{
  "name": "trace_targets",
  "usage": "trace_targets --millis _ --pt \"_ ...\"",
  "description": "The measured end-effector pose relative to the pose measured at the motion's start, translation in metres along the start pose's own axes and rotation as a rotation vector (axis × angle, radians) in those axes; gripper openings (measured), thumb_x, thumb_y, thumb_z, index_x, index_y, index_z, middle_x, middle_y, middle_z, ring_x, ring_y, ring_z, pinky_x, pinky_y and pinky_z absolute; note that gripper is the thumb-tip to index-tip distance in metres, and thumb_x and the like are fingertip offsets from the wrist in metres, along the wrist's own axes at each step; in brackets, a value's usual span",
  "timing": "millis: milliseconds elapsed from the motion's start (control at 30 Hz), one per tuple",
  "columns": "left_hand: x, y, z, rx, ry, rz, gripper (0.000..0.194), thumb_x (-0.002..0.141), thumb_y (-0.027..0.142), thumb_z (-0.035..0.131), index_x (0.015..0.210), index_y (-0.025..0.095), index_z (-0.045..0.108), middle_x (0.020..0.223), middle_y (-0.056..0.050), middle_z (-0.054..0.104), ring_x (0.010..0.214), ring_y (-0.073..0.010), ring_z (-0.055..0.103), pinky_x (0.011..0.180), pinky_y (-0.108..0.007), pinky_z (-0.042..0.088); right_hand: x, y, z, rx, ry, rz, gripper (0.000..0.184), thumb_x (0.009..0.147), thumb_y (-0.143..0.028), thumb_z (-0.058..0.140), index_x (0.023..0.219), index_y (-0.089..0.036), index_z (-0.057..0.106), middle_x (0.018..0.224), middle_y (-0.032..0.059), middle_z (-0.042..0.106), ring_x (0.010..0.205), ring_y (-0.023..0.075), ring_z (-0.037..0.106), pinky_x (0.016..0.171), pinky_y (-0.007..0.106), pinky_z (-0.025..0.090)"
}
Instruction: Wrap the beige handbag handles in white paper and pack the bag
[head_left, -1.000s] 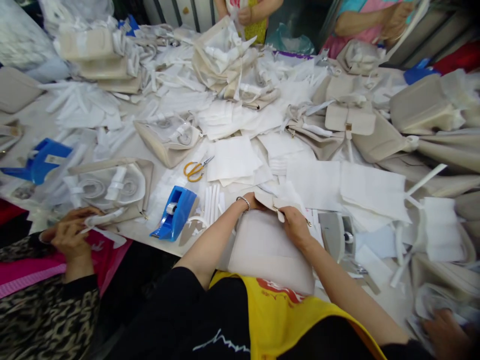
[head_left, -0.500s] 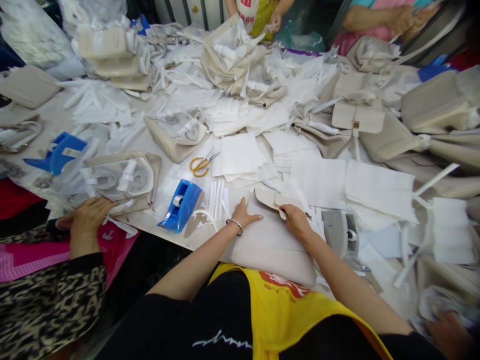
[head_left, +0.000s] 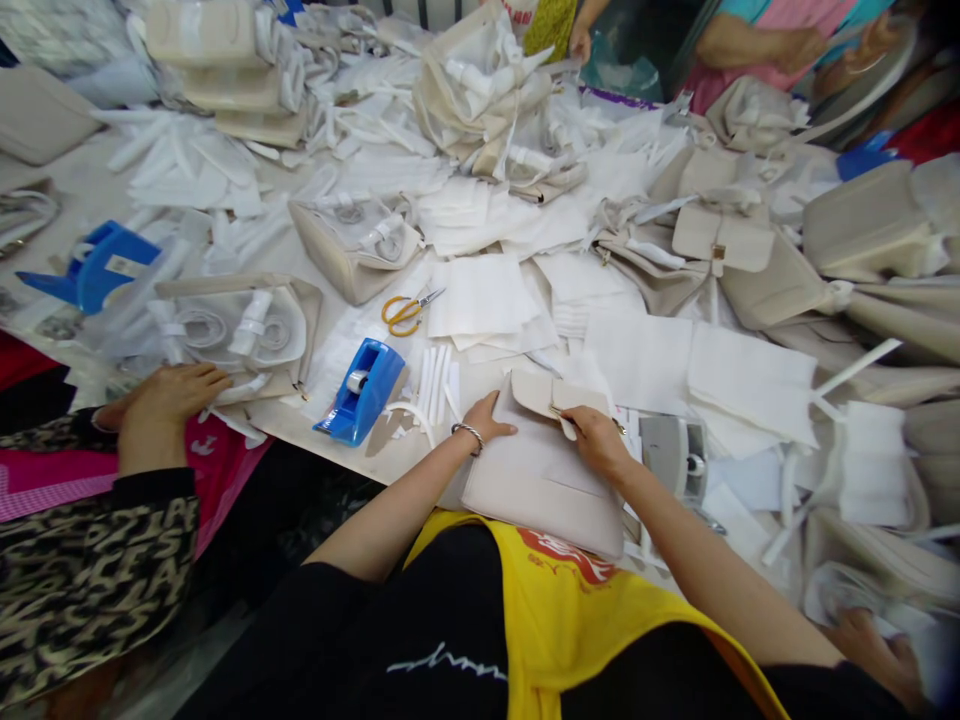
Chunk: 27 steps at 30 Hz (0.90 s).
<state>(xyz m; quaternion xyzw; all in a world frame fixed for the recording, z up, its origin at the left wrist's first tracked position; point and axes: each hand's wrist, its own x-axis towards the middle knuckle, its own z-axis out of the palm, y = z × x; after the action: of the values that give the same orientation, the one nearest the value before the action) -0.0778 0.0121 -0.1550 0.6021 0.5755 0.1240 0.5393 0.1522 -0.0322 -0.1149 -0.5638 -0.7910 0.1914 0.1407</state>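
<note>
A pale beige handbag (head_left: 536,475) lies tilted on the near table edge against the yellow apron. My left hand (head_left: 486,420), with a braided bracelet at the wrist, grips the bag's left side. Its thumb rests over the front; the fingers run along the edge, partly hidden. At the upper right of the bag, my right hand (head_left: 596,440) pinches the small flap (head_left: 536,393) near its metal clasp, and the fingertips partly cover that clasp. Just left of the bag are white strips (head_left: 435,385) and a blue tape dispenser (head_left: 364,390).
Yellow-handled scissors (head_left: 409,312) lie beyond the dispenser. White sheets (head_left: 480,295) spread across the middle. A grey tape dispenser (head_left: 675,455) stands right of the bag. Wrapped bags (head_left: 240,335) lie left, with a co-worker's hands (head_left: 176,395) beside them. Other people's hands are at the far side and lower right.
The view has shifted slightly, so the table appears a little higher. Both hands keep nearly the same hold on the handbag and its flap.
</note>
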Motion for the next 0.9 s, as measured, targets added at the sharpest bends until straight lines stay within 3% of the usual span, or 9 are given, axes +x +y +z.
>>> trace_targets --millis 100,267,500,667,900 --pt "-0.002 0.0 0.0 0.015 0.002 -0.036 0.093 0.042 0.043 0.072 0.121 0.013 0.033 0.122 -0.015 0.043 0.109 -0.0283 0.041 0.092 -0.035 0.031 -0.004 -0.004 0.007 -0.004 0.01 -0.005 0.022 0.077 -0.013 0.038 0.092 -0.014 0.054 0.085 0.0079 0.058 0.082 0.0177 0.05 0.075 0.03 0.041" --pt "-0.004 0.002 -0.005 0.014 -0.056 -0.082 0.073 0.045 0.046 0.069 0.106 0.014 0.048 0.107 -0.011 0.056 0.094 -0.0265 0.052 0.081 -0.034 0.04 -0.007 -0.005 0.016 -0.028 0.037 0.002 0.023 0.078 -0.013 0.038 0.093 -0.014 0.055 0.084 0.0078 0.058 0.083 0.0177 0.05 0.076 0.03 0.042" --pt "-0.01 -0.006 -0.005 -0.315 -0.164 -0.194 0.064 0.042 0.046 0.071 0.093 0.013 0.053 0.095 -0.012 0.06 0.083 -0.0254 0.057 0.067 -0.033 0.047 -0.012 -0.011 0.027 -0.173 0.089 -0.022 0.023 0.079 -0.014 0.037 0.092 -0.012 0.056 0.081 0.0085 0.057 0.082 0.0178 0.049 0.073 0.03 0.042" --pt "-0.012 -0.017 0.001 -0.665 -0.226 -0.302 0.077 0.039 0.04 0.075 0.103 0.013 0.043 0.098 -0.014 0.059 0.075 -0.0245 0.059 0.062 -0.036 0.05 -0.016 -0.019 0.032 -0.346 0.03 -0.05 0.024 0.082 -0.017 0.035 0.093 -0.015 0.056 0.079 0.0085 0.055 0.08 0.0185 0.047 0.069 0.029 0.041" --pt "-0.008 -0.025 0.004 -0.752 -0.356 -0.275 0.056 0.04 0.035 0.076 0.086 0.011 0.056 0.085 -0.011 0.064 0.077 -0.0228 0.06 0.071 -0.035 0.049 -0.018 -0.032 0.025 -0.409 -0.102 -0.08 0.022 0.078 -0.012 0.039 0.093 -0.016 0.054 0.084 0.0102 0.053 0.081 0.021 0.043 0.067 0.031 0.038"
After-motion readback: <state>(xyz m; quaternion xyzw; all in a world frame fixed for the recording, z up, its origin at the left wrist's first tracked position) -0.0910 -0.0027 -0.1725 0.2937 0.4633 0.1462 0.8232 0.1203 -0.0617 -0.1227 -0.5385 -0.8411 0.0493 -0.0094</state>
